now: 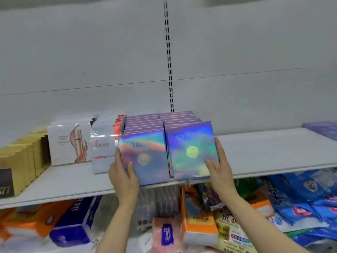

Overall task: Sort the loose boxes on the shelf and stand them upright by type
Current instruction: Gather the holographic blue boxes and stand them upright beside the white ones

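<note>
Right front holographic box (191, 152): reads "SY…", rest lost in glare
Left front holographic box (144, 157): lettering blurred
Left hand (124, 178): clamped on left box
Right hand (221, 167): clamped on right box
Tissue pack (166, 234): "Tempo"

Holographic rainbow boxes (144, 157) (purple edges behind), yellow-tan cartons (23, 161), white shelf (273, 152).

Two rows of boxes (160, 123) stand side by side on the shelf (264, 152), sachets (102, 143) left, cartons (23, 157) farther left
</note>
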`<act>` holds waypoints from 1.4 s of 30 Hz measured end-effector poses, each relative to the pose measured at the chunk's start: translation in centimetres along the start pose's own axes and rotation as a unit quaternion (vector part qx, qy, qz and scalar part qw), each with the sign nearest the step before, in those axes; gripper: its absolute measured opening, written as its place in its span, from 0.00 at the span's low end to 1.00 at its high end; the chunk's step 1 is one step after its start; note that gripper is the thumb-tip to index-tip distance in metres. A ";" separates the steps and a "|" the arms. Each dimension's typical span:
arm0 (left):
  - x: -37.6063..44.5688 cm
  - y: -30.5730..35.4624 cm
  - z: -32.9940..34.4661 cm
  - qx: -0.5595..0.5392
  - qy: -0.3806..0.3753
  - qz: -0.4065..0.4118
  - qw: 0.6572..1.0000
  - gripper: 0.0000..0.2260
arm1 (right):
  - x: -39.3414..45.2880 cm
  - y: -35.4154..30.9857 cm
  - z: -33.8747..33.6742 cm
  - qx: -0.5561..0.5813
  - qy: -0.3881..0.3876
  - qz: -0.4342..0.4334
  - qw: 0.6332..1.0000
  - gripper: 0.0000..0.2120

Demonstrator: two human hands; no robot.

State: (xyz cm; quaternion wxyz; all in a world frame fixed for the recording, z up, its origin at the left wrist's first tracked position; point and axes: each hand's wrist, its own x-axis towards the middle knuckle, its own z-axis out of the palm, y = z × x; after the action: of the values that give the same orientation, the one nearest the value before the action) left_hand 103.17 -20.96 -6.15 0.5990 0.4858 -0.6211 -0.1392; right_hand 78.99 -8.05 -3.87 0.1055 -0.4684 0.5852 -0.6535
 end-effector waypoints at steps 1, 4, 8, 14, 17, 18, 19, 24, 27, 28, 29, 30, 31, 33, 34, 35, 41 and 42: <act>0.2 -0.4 0.2 0.017 0.012 0.019 1.000 0.25 | 0.2 0.6 0.7 -0.032 0.010 -0.006 0.999 0.33; 0.5 -1.2 0.7 0.078 0.040 0.065 0.994 0.26 | 0.1 2.6 2.7 -0.203 0.055 -0.032 0.977 0.36; -0.3 -2.2 -0.2 0.254 -0.115 0.277 0.920 0.31 | 0.0 4.0 3.3 -0.348 0.026 -0.117 0.930 0.36; 0.1 -3.6 -1.2 0.375 -0.214 0.407 0.805 0.35 | 0.1 4.5 2.2 -0.496 -0.094 -0.230 0.832 0.40; 0.0 -3.3 -1.3 0.376 -0.211 0.400 0.809 0.31 | 0.4 4.7 2.2 -0.499 -0.103 -0.229 0.830 0.39; 0.1 -3.2 -1.1 0.374 -0.208 0.394 0.813 0.30 | 0.8 4.8 2.3 -0.499 -0.104 -0.231 0.829 0.39; 0.3 -3.0 -0.9 0.376 -0.205 0.390 0.815 0.30 | 1.3 4.8 2.4 -0.503 -0.105 -0.231 0.826 0.40; 2.0 -3.3 0.8 0.395 -0.203 0.377 0.813 0.30 | 4.3 5.3 3.3 -0.518 -0.122 -0.229 0.815 0.41; 2.2 -3.7 1.2 0.394 -0.198 0.380 0.813 0.30 | 4.5 5.8 3.4 -0.522 -0.109 -0.231 0.814 0.41; 2.3 -3.6 1.1 0.394 -0.203 0.382 0.811 0.30 | 4.4 5.7 3.4 -0.525 -0.108 -0.233 0.812 0.41; 2.2 -3.6 1.0 0.394 -0.209 0.384 0.809 0.30 | 4.3 5.5 3.3 -0.525 -0.105 -0.234 0.811 0.41; 2.0 -3.5 0.9 0.394 -0.213 0.387 0.806 0.30 | 4.0 5.4 3.4 -0.522 -0.099 -0.234 0.814 0.40; 1.6 -3.6 0.9 0.390 -0.216 0.388 0.807 0.29 | 3.3 5.3 3.5 -0.520 -0.091 -0.231 0.818 0.40; 0.6 -4.0 0.7 0.376 -0.221 0.380 0.816 0.28 | 1.4 5.6 3.9 -0.516 -0.080 -0.214 0.826 0.37; 0.3 -4.0 0.6 0.372 -0.220 0.379 0.818 0.27 | 0.6 5.6 4.0 -0.515 -0.071 -0.212 0.828 0.36; 0.3 -3.8 0.6 0.371 -0.221 0.377 0.819 0.27 | 0.3 5.5 4.1 -0.515 -0.067 -0.205 0.829 0.35; -0.4 -1.7 0.4 0.332 -0.200 0.377 0.841 0.27 | -0.3 4.1 3.2 -0.518 -0.061 -0.185 0.833 0.33; -0.6 -1.2 0.6 0.324 -0.198 0.389 0.839 0.27 | -0.5 3.9 2.8 -0.509 -0.049 -0.185 0.840 0.32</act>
State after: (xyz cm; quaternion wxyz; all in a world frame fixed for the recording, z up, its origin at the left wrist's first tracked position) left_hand 103.09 -21.35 -7.56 0.2766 0.3332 -0.8738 0.2214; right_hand 79.70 -10.66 -7.86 -0.2413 -0.5872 0.7320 -0.2474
